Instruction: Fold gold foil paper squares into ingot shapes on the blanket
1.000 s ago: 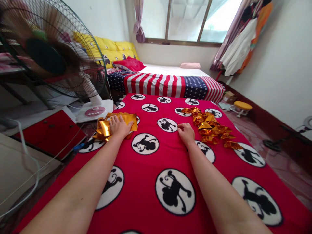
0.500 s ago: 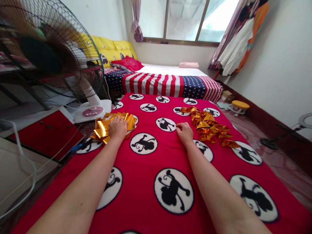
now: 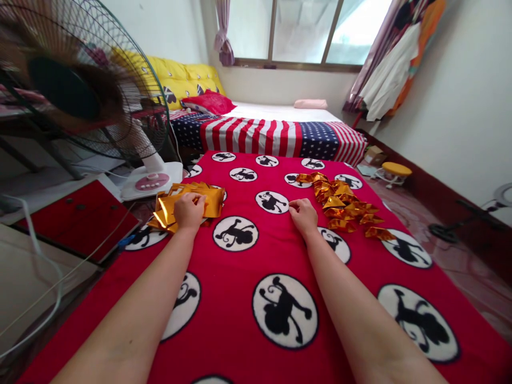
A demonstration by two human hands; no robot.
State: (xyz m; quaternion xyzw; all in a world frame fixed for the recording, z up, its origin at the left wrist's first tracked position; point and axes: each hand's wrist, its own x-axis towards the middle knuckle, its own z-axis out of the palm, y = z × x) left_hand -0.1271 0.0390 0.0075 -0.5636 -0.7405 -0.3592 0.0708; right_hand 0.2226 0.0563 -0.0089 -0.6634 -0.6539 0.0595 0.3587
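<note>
So the left hand (image 3: 189, 211) is set down on the loose stack of shiny gold sheets (image 3: 215, 201), over on the left side of the tabletop (image 3: 224, 298), fingers curled in and bunched near the thumb. Whether the top sheet is actually pinched in that grip can't be told, tbh, since the fingertips are partly hidden. The sheets are fanned out kinda messily around the hand, with corners poked out at different angles

The right hand (image 3: 304, 216) is rested on the red cloth nearer the middle, next to one of the white circles with a black monkey. Its grip is closed, thumb and fingertips brought together, and nothing can be seen held in it. A bunch of folded gold pieces (image 3: 337, 204) is spread just right of that hand, not touched by it, with some bits overlapped

The whole tabletop is covered by the monkey-print cloth. A fan (image 3: 64, 88) is stood on the left, its blades blurred, with its white base placed just past the sheets. Beyond the far edge a bed (image 3: 250, 136) can be seen, and a yellow stool (image 3: 396, 169) is placed off to the right, on the floor
</note>
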